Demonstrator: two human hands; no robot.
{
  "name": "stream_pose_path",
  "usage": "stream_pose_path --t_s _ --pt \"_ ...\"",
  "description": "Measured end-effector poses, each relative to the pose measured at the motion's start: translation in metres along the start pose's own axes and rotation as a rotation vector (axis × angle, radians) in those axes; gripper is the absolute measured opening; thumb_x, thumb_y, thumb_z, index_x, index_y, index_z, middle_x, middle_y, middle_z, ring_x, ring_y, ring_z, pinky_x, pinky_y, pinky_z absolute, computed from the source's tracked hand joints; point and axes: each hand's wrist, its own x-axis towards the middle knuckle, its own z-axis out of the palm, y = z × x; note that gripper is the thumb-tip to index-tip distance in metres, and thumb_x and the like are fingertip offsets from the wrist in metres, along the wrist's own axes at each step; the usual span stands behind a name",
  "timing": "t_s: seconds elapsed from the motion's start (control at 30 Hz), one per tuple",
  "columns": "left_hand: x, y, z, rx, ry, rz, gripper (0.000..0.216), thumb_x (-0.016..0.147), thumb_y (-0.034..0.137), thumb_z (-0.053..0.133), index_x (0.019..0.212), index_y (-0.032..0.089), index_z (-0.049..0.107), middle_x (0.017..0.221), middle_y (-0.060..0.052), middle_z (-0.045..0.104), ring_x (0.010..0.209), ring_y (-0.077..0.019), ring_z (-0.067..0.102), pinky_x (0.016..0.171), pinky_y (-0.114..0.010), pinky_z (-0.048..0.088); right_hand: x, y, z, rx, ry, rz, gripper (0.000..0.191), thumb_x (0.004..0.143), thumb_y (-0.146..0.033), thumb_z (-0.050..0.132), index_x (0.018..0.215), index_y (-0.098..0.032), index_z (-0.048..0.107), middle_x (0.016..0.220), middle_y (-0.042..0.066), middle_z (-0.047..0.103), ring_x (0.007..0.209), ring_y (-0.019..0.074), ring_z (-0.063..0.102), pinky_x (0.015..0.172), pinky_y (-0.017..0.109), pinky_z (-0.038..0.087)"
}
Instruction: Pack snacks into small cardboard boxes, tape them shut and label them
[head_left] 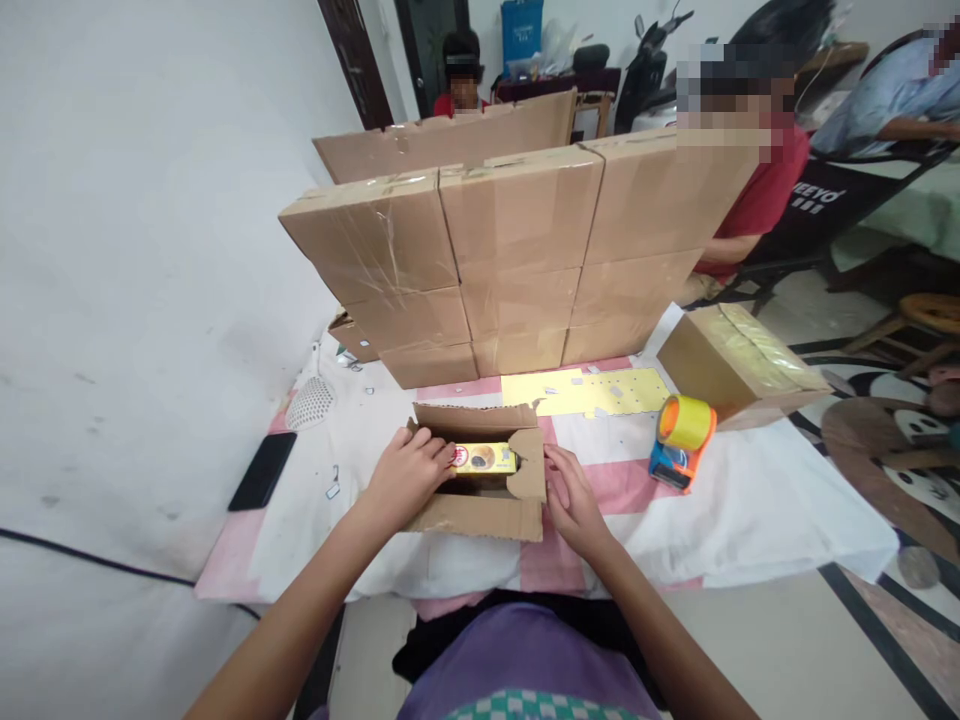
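Observation:
An open cardboard box (pixel 480 518) lies in front of me with its flaps spread. Inside it is a small yellow printed box (pixel 487 458). My left hand (pixel 411 472) reaches over the cardboard box's left end, its fingers closed at the yellow box's left end; the thumb is hidden. Against the outside of the right end flap, my right hand (pixel 573 496) rests with its fingers loosely stretched and apart. Beyond the right hand stands an orange and blue tape dispenser (pixel 673 464) with a roll of yellow tape (pixel 687 422).
A tall wall of taped cartons (pixel 517 270) stands behind the box. A closed carton (pixel 739 365) is at the right, beside a yellow sheet (pixel 615 390). A black phone (pixel 262 472) and a white perforated paddle (pixel 310 402) lie left. People sit beyond the cartons.

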Motion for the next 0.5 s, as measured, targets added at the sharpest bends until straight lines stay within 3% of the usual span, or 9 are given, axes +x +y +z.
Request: stream_pose_path --t_s 0.1,0.2,0.27,0.37,0.43,0.5 --pt "-0.002 -0.002 -0.004 -0.063 0.03 -0.009 0.026 0.099 0.038 0.057 0.111 0.02 0.071 0.099 -0.008 0.076 0.091 -0.0261 0.06 0.075 -0.041 0.035 -0.001 0.003 0.001 0.019 -0.001 0.005 0.053 0.099 -0.018 0.041 0.15 -0.029 0.037 0.144 0.014 0.047 0.137 0.03 0.046 0.114 0.056 0.042" --pt "-0.017 -0.011 -0.006 -0.236 0.16 -0.105 0.029 0.098 0.042 0.058 0.119 0.026 0.07 0.116 -0.006 0.075 0.101 -0.0262 0.063 0.083 -0.042 0.038 0.003 0.002 -0.001 0.07 0.026 0.027 0.051 0.099 -0.02 0.041 0.149 -0.029 0.04 0.145 0.013 0.048 0.137 0.0298 0.046 0.113 0.056 0.042" --pt "-0.037 -0.017 0.001 -0.444 0.335 -0.316 0.033 0.099 0.045 0.055 0.125 0.029 0.066 0.128 -0.006 0.071 0.112 -0.0273 0.063 0.092 -0.043 0.041 0.01 -0.001 -0.003 0.134 0.052 0.059 0.049 0.101 -0.024 0.043 0.15 -0.03 0.04 0.149 0.012 0.047 0.138 0.0294 0.046 0.112 0.055 0.043" --pt "-0.072 -0.02 0.031 -0.91 0.579 -0.648 0.05 0.103 0.054 0.034 0.139 0.027 0.055 0.139 -0.01 0.064 0.121 -0.0279 0.063 0.094 -0.043 0.048 0.028 -0.007 -0.004 0.269 0.053 0.116 0.052 0.101 -0.031 0.048 0.153 -0.031 0.037 0.158 0.01 0.041 0.142 0.0287 0.043 0.114 0.052 0.042" --pt "-0.09 -0.016 0.054 -1.137 0.521 -0.587 0.077 0.096 0.074 0.019 0.148 0.025 0.047 0.148 -0.014 0.056 0.131 -0.0309 0.058 0.098 -0.046 0.051 0.041 -0.009 -0.002 0.341 0.035 0.139 0.057 0.101 -0.032 0.051 0.155 -0.032 0.033 0.162 0.009 0.036 0.144 0.0278 0.042 0.117 0.051 0.039" --pt "-0.101 -0.008 0.071 -1.149 0.373 -0.373 0.107 0.074 0.095 0.02 0.151 0.024 0.046 0.152 -0.015 0.051 0.142 -0.0367 0.046 0.111 -0.051 0.044 0.049 -0.009 0.002 0.37 0.023 0.141 0.061 0.1 -0.031 0.052 0.157 -0.031 0.029 0.162 0.01 0.037 0.145 0.0264 0.041 0.121 0.051 0.034"
